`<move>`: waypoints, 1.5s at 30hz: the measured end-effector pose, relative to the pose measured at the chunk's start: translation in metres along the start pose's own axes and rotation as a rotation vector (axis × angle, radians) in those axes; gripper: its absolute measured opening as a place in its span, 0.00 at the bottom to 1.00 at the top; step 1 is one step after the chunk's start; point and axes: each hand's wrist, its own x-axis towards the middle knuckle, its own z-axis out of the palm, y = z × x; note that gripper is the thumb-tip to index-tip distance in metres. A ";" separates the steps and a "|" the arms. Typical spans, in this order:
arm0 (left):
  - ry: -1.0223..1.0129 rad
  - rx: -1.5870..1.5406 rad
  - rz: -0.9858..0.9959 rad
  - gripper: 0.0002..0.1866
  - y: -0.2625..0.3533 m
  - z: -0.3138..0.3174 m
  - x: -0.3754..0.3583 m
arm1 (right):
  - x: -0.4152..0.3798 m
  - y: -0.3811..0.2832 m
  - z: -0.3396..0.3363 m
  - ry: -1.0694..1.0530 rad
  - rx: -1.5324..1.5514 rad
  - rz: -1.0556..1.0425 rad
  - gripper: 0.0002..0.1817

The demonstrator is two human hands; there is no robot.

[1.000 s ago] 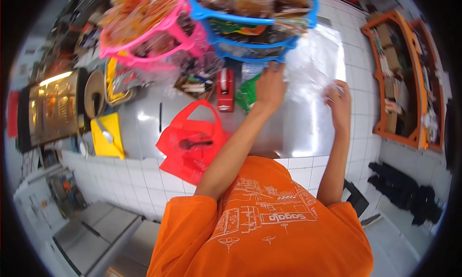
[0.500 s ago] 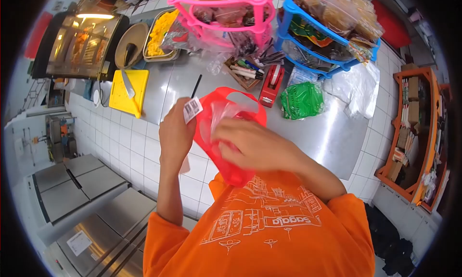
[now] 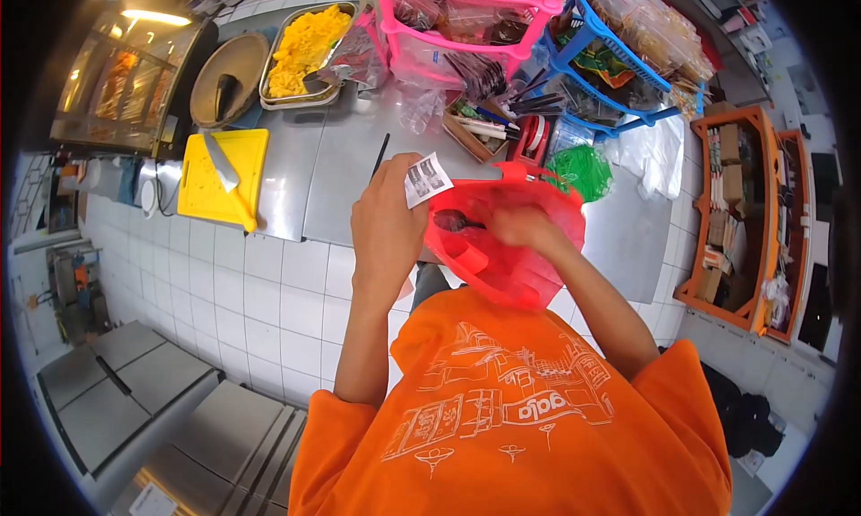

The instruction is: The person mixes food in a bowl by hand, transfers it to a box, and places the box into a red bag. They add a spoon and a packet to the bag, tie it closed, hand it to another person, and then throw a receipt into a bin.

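Red fabric bag (image 3: 529, 278) unclosed, dark spoon-shaped utensil (image 3: 456, 219) already inside; left hand (image 3: 387, 207) pinches white printed slip (image 3: 428, 181), right hand (image 3: 520, 226) inside, grip unclear

Red bag (image 3: 529, 281) spread wider, dark spoon-like item (image 3: 456, 220) exposed; right hand (image 3: 520, 225) now inside.

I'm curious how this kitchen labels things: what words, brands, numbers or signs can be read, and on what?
"gala", on the orange shirt; any letters before it are unclear.
Paper slip in the left hand: dark printed blocks, too small to read.
White label on the steel cabinet: too small.
Green packet: any print too blurred.
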 end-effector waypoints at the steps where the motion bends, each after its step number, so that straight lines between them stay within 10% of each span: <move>1: -0.004 -0.010 0.028 0.20 -0.004 -0.002 0.003 | -0.022 -0.025 -0.019 0.053 -0.243 0.035 0.20; 7: -0.294 -0.166 0.005 0.26 -0.002 -0.027 0.010 | 0.005 -0.016 -0.005 0.050 -0.181 0.033 0.28; 13: -0.488 -0.751 -0.143 0.32 0.000 -0.055 0.007 | 0.034 0.003 0.007 0.134 0.564 0.153 0.28; 16: -0.575 -0.760 -0.044 0.31 0.019 -0.052 -0.016 | 0.015 0.021 0.011 0.080 0.157 -0.124 0.24; 19: -0.588 -0.222 0.534 0.27 0.028 -0.023 -0.030 | -0.016 -0.004 0.000 0.320 -0.101 -0.046 0.16; 25: -0.801 0.390 0.406 0.21 0.016 -0.003 -0.042 | 0.067 0.049 0.036 0.383 -0.128 -0.031 0.12; 28: -0.804 0.316 0.480 0.19 0.016 -0.016 -0.043 | 0.060 0.056 0.046 0.532 0.287 -0.140 0.13; 32: -0.806 0.167 0.471 0.15 0.009 -0.036 -0.036 | 0.092 0.076 0.038 0.035 -0.222 -0.180 0.16; 35: -0.853 0.138 0.352 0.14 0.010 -0.045 -0.035 | 0.041 0.045 -0.002 -0.120 -0.010 0.002 0.18; 45: -0.729 0.067 0.205 0.19 0.026 -0.039 -0.028 | -0.029 -0.002 -0.046 0.112 -0.228 -0.031 0.18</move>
